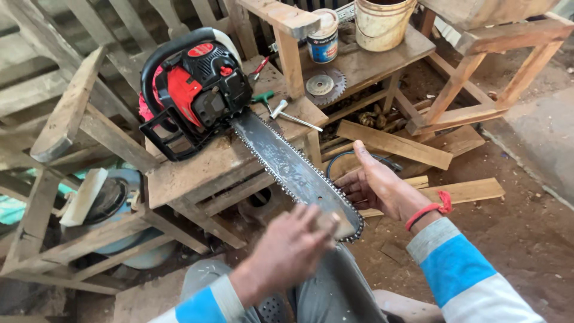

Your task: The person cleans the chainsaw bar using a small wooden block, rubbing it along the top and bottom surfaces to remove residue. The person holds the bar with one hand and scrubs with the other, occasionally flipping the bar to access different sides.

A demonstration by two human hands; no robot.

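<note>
At the bench edge, chainsaw bar overhangs for access: my left hand blurred, grip unclear; right hand open, steadying the bar.

Paint tin & cream bucket on upper shelf, circ. saw blade below; T-wrench nearby; planks on floor.

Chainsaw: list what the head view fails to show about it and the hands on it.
- Left hand: motion-blurred; its grip on the chainsaw bar tip is unclear.
- Right hand: its fingers go behind the bar, so contact is hidden.
- Chainsaw body: far side faces away.
- Chain teeth: too small to judge.
</note>
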